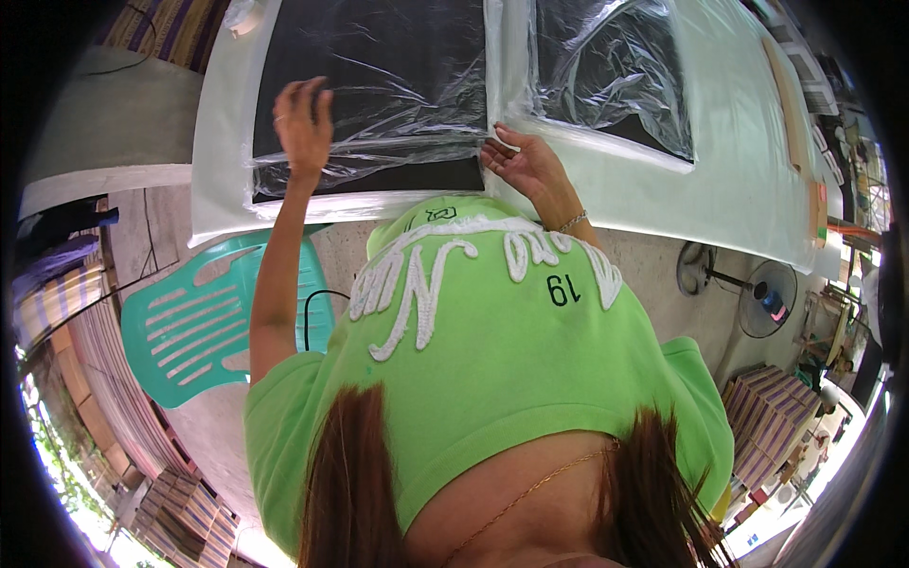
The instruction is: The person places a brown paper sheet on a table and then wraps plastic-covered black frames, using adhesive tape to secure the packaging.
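A black panel (379, 57) with a whitish border lies on the table under wrinkled clear plastic film (407, 137). My left hand (305, 133) is over the panel's left part, thumb apart from the bent fingers, with nothing seen in it. Whether it touches the film is hard to make out. At the panel's right border, my right hand (528, 168) is turned partly palm up, its thumb and fingers apart beside the film's edge. Farther right lies a second black panel (653, 142), covered by crumpled clear film (606, 66).
A pale sheet covers the table (739, 180). On its far left corner sits a roll of tape (243, 17). A green plastic chair (204, 322) stands at my left, close to the table's front edge. Fans (765, 298) stand at the right, near striped boxes (772, 407).
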Available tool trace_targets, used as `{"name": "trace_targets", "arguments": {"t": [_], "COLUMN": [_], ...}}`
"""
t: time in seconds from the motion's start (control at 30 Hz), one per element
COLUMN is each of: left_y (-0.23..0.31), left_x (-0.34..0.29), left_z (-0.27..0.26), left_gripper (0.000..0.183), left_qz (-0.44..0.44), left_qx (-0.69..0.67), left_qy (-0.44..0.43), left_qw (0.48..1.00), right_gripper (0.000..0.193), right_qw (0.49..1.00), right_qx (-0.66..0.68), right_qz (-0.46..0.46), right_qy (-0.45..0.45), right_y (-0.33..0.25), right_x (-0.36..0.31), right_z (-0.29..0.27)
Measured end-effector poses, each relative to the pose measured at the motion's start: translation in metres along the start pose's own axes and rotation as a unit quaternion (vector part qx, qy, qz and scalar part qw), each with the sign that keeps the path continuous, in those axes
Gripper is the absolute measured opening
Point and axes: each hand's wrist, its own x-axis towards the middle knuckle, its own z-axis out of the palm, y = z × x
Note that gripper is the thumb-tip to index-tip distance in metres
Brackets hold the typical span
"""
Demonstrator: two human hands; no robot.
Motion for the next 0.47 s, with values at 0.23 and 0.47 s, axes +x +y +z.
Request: {"name": "trace_targets", "arguments": {"t": [0.23,0.47], "left_y": [-0.065,-0.079], "left_x": [-0.023,-0.011], "left_z": [-0.012,-0.032], "left_gripper": [0.064,0.064], "left_qz": [-0.311,-0.412], "left_qx": [0.145,0.104], "left_qy": [-0.036,-0.174], "left_qw": [0.939,0.889], "right_gripper": [0.031,0.047], "right_qw": [0.998,0.989], "right_qx": [-0.058,-0.134], "right_qz": [-0.014,-0.035], "right_qy": [-0.02,-0.05], "right_y": [-0.007,-0.015], "right_x": [0.016,0.034], "right_z": [-0.008,-0.018]}}
